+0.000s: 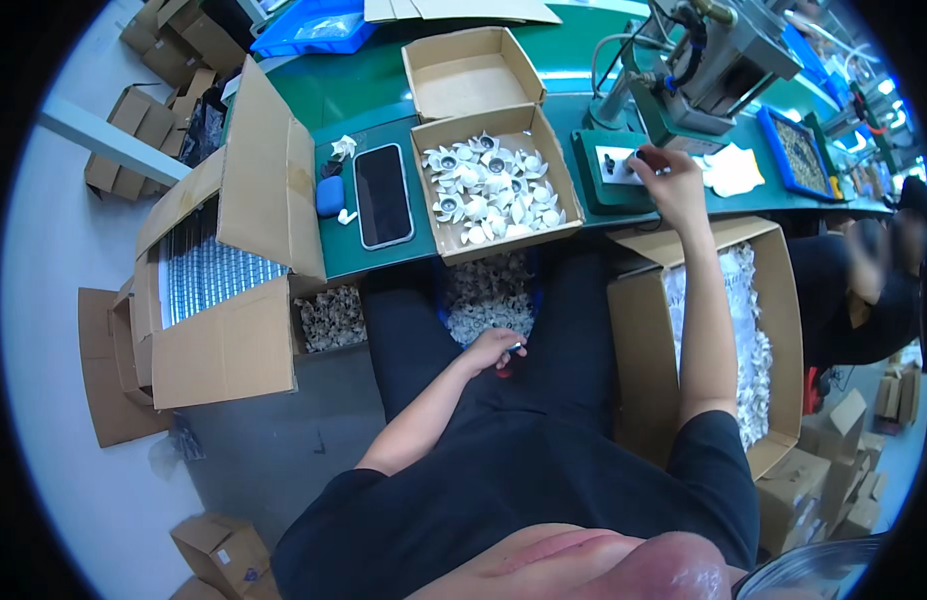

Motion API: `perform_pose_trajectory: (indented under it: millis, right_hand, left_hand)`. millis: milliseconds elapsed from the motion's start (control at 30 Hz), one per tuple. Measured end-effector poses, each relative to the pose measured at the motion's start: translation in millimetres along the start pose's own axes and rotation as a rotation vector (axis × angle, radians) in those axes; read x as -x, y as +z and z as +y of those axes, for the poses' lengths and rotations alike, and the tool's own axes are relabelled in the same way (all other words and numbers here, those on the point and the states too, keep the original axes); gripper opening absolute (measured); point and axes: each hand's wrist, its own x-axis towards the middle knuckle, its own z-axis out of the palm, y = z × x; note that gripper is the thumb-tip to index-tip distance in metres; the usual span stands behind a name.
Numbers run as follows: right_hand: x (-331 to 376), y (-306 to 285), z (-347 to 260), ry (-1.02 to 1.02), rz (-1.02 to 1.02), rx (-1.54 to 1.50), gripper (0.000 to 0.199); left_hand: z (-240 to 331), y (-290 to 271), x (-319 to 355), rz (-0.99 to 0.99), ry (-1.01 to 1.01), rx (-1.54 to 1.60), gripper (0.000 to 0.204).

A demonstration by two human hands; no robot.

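My right hand (671, 176) reaches over the white-topped plate (615, 168) of a green press fixture. Its thumb and fingers are pinched around a small dark part (639, 160) at the plate's right side. Low over my lap, my left hand (490, 350) is closed, with a small silvery-dark piece at its fingertips, too small to name. Beyond that hand, a blue bin (445, 318) of small whitish-grey pieces stands between my knees. A cardboard box (563, 160) on the bench holds several white bladed wheels (488, 185), some with dark round centres.
Above the fixture stands a metal press cylinder (718, 85). A phone (383, 195) and blue earbud case (330, 197) lie left of the wheels. A large carton (643, 330) of white parts is at my right, another carton (223, 355) at my left. A person (853, 290) sits far right.
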Motion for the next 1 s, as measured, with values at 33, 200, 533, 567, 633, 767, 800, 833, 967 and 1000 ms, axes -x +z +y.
perform_pose_trajectory:
  millis: [33,200,533,567,633,767,800,833,967,1000]
  right_hand:
    - [-3,-6,2,-0.002,-0.031,0.028,0.033]
    - [-29,-17,15,0.081,-0.279,0.206,0.039]
    - [250,-156,218,0.481,0.408,0.598,0.030]
    - [290,-174,226,0.534,0.402,0.597,0.033]
    - [338,-203,227,0.637,0.356,0.603,0.033]
    - [355,-208,235,0.607,0.149,0.796,0.033]
    - [358,-208,235,0.596,0.146,0.797,0.033]
    - [356,-206,232,0.642,0.096,0.758,0.034]
    - [347,-196,210,0.802,0.023,0.602,0.036]
    - [348,-196,207,0.912,0.064,0.507,0.036]
  left_hand:
    - [1,-2,-3,-0.014,-0.021,-0.011,0.027]
    - [-9,-3,-14,0.008,-0.064,-0.088,0.023]
    - [8,3,-13,-0.007,-0.190,0.075,0.022]
    - [9,1,-14,0.014,-0.199,0.071,0.023]
    - [8,-3,-20,0.003,-0.204,0.053,0.023]
    - [-1,0,-36,-0.037,-0.220,0.009,0.022]
    - [-3,1,-39,-0.036,-0.228,-0.006,0.023]
    - [-2,-1,-41,-0.031,-0.231,-0.019,0.023]
    - [-6,-4,-42,-0.019,-0.182,0.006,0.023]
    - [-6,-1,-43,-0.021,-0.172,0.030,0.023]
